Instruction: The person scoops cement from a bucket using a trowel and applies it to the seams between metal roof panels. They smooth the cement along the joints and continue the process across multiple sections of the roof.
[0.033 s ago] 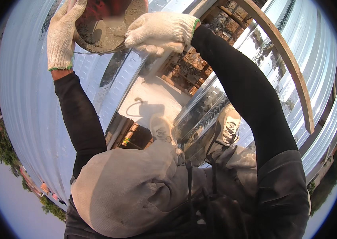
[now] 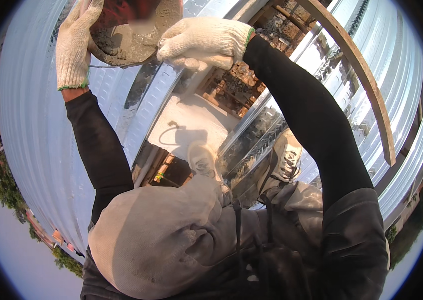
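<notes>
At the upper left, my left hand [image 2: 73,52], in a white knit glove with a green cuff edge, grips the left side of a bucket [image 2: 91,50]. Grey wet mortar [image 2: 146,42] coats and partly fills it, and a thin wire handle hangs along its lower edge. A reddish blurred patch covers the top of the bucket. Close against the bucket's right rim is my right hand [image 2: 204,42], gloved the same way. Its fingers are curled closed; whatever lies inside them is hidden.
Ribbed shiny metal decking [image 2: 46,145] spreads on both sides. Openings show rubble [image 2: 236,82] and a dark gap [image 2: 176,172] below. A pale concrete strip [image 2: 191,112] lies by my shoes [image 2: 287,160]. A curved-looking wooden plank [image 2: 359,65] crosses the right side.
The bucket and my left hand have shifted slightly left. My right hand has edged a little to the right and down.
</notes>
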The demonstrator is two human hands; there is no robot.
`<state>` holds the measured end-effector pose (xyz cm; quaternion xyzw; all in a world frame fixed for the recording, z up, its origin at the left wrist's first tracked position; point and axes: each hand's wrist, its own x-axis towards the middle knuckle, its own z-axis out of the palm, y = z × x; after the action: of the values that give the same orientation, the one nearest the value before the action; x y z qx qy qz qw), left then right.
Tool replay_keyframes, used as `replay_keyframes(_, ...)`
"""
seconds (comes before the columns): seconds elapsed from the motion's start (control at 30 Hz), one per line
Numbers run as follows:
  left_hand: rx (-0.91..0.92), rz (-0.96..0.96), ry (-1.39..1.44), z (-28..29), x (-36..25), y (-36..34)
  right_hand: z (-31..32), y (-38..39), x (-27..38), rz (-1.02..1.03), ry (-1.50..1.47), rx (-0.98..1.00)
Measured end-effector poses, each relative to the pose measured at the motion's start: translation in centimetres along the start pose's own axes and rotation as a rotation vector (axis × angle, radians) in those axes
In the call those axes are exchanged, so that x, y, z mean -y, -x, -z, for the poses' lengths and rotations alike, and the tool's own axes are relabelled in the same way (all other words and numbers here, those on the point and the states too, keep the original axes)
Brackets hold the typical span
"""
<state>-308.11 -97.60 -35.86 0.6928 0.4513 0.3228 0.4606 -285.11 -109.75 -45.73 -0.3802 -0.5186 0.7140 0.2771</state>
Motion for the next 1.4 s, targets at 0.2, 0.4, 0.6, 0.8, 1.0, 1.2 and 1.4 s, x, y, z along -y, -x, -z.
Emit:
replay_keyframes(0.2,-0.021,-0.033,0.072,1.9,0.6,-0.8,-3.6,9.3,-2.6,0.057,-0.31,-0.198)
replay_keyframes(0.4,-0.045,-0.015,0.078,1.9,1.0,-0.2,-9.6,15.4,-7.1,-0.132,-0.344,-0.69)
replay_keyframes(0.6,-0.042,-0.007,0.079,2.1,1.0,-0.7,-18.2,12.5,-11.2,-0.282,-0.117,-1.102)
replay_keyframes(0.8,-0.051,-0.002,0.092,2.6,1.2,-1.1,-22.0,8.5,-12.7,-0.325,0.164,-0.71)
replay_keyframes(1.0,-0.058,0.003,0.102,2.4,1.3,-0.6,-19.3,12.3,-11.3,-0.387,0.111,-0.76)
replay_keyframes(1.2,-0.069,0.007,0.094,2.8,1.2,0.1,-17.4,14.5,-10.2,-0.469,0.159,-0.679)
replay_keyframes(1.4,-0.037,0.031,0.065,1.1,0.9,0.7,-11.0,12.4,-7.1,-0.091,0.548,-0.741)
